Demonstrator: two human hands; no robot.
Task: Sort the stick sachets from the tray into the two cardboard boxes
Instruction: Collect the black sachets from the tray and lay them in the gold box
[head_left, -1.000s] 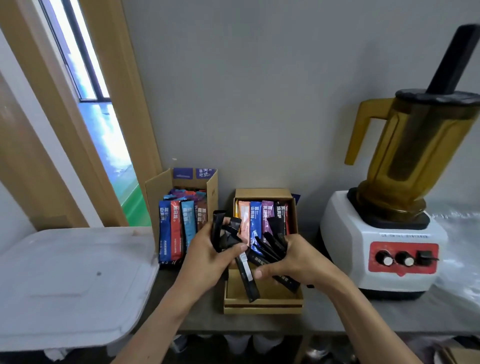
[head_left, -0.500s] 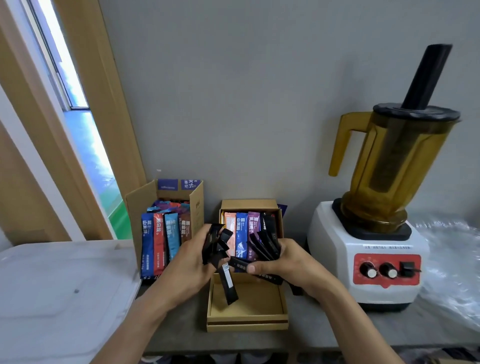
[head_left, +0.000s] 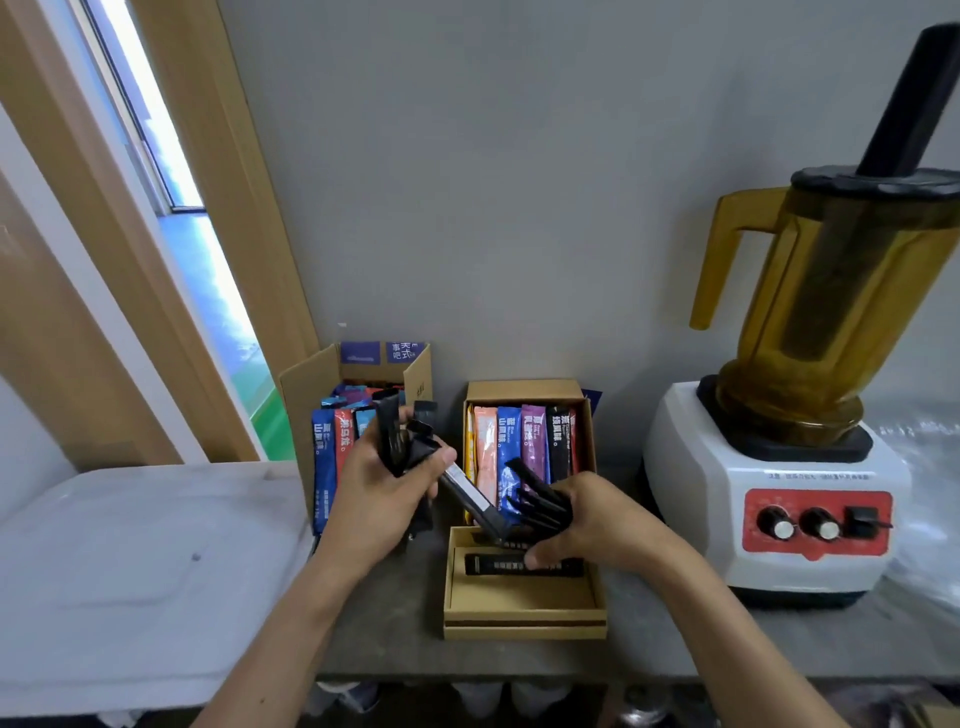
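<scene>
Head: slim black sachets (head_left: 392, 441), one w/ white patch.

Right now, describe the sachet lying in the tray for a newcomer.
Left of the blender sits a shallow cardboard tray. The sachet is the black one lying flat and crosswise in it, at the right hand's thumb; the other black sachets are held up, fanned in that hand and the left hand.

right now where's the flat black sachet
In the head view, the flat black sachet lies in the shallow cardboard tray at centre, under the thumb of the right hand, in front of the small cardboard box.
</scene>
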